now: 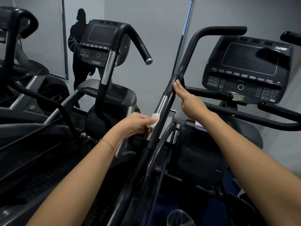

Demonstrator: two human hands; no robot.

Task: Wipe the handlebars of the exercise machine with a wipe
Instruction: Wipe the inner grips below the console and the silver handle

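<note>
Two hands | left hand (136, 123): wipe (154, 120) pinched on handlebar (184, 61), mid-frame | right hand (187, 98): flat against it | step: wiping; upward stroke judged next.

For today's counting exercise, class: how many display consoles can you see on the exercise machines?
2. The 750AT console sits upper left of centre; the right console sits at upper right. The far-left machine may hide a third.
</note>
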